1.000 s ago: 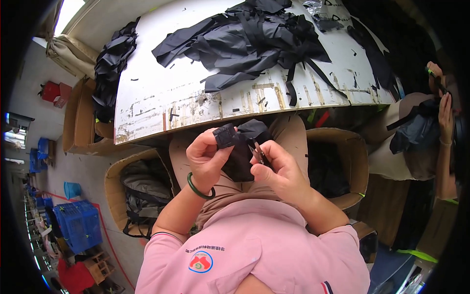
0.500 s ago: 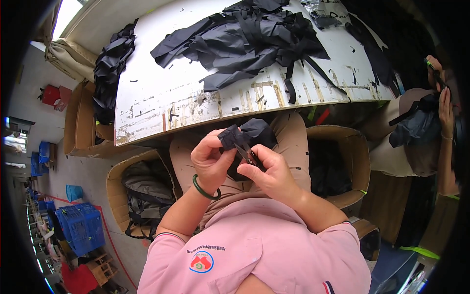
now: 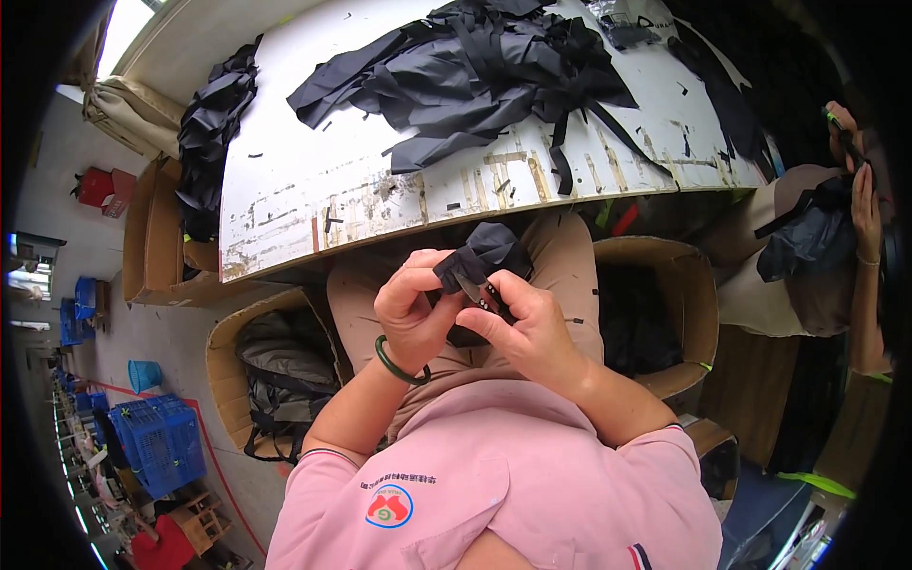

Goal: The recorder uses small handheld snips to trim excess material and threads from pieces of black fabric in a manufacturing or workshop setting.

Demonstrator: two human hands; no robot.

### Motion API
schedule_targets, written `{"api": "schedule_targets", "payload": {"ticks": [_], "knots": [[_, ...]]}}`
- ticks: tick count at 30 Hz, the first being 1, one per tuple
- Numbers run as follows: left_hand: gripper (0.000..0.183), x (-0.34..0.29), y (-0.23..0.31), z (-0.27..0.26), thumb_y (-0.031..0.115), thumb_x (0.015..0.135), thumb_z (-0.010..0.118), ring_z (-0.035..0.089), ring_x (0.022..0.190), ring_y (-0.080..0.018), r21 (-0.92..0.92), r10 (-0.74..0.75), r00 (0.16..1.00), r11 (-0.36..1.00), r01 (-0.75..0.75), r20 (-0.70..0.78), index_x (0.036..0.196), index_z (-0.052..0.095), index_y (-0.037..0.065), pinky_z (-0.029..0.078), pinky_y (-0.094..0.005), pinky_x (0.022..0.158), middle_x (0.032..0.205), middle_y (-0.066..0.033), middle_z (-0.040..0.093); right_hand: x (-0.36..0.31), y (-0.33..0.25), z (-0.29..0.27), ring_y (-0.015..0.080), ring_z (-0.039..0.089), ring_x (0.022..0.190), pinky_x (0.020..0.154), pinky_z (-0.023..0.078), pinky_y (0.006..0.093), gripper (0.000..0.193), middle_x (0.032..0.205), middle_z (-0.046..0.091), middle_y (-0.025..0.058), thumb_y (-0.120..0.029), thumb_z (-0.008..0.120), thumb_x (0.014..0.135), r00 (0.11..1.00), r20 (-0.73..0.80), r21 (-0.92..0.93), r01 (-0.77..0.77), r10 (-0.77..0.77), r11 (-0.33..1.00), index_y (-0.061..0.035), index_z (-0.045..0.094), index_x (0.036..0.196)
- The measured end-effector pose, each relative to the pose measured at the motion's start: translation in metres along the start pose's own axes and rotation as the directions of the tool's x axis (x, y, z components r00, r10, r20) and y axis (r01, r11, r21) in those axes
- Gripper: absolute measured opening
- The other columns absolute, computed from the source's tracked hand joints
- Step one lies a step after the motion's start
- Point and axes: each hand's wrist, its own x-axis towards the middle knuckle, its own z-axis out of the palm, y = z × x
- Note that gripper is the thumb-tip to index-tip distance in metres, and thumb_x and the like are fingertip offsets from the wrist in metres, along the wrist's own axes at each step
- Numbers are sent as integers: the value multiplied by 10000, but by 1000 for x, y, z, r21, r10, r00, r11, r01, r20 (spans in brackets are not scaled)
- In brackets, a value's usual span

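Note:
Above my lap, my left hand (image 3: 414, 312) pinches a small piece of black fabric (image 3: 496, 249) between thumb and fingers. A green bangle circles that wrist. My right hand (image 3: 534, 328) is closed on a pair of small thread snips (image 3: 468, 286), whose blades point up and left against the fabric's near edge. Whether the blades are closed is too small to tell. Part of the fabric bulges out beyond both hands, and the left fingers hide some of it.
Ahead stands a white worktable (image 3: 271, 223) with a heap of black fabric (image 3: 446, 90) and scattered scraps. Cardboard boxes flank my legs, one with a grey-black bag (image 3: 285, 356), another with dark material (image 3: 641, 323). At right, another person's hands (image 3: 864, 204) hold black fabric.
The fabric has turned in my left hand, its loose part shifting slightly toward the table. My right hand and the snips have moved only a little, staying close to its edge.

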Motion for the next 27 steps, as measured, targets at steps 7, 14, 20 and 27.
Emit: {"api": "schedule_targets", "payload": {"ticks": [7,14,20,27], "knots": [[254,3,-2,0,-159,741,632,613,908,-210,-6,52,998,999,-52,21,914,593,22,479,-304,797,1022,-132,664,-2,2,-3,80,409,624,536,369,248,266,686,478,2,-240,709,875,999,28,31,-44,43,999,-24,552,863],[259,1,-3,-2,-141,708,658,615,873,-223,46,88,990,995,-93,108,894,597,28,469,-316,764,1005,-138,677,-1,-3,-4,82,402,627,541,368,248,268,691,475,5,-238,702,881,1000,19,22,-1,1,1000,-18,551,858],[239,2,-3,-3,-132,713,666,624,882,-225,-41,14,991,999,-9,134,879,600,26,472,-317,775,995,-146,679,-5,1,-4,125,390,546,500,372,296,311,622,462,78,-279,679,892,1000,-23,51,19,-18,999,-13,529,834],[158,11,7,-14,-108,795,630,623,954,-191,-290,-227,926,903,315,300,897,598,8,486,-303,805,1051,-149,652,-6,-11,-32,50,390,596,500,345,250,266,660,470,-50,-254,649,921,944,205,286,-309,257,907,-30,553,813]]}}
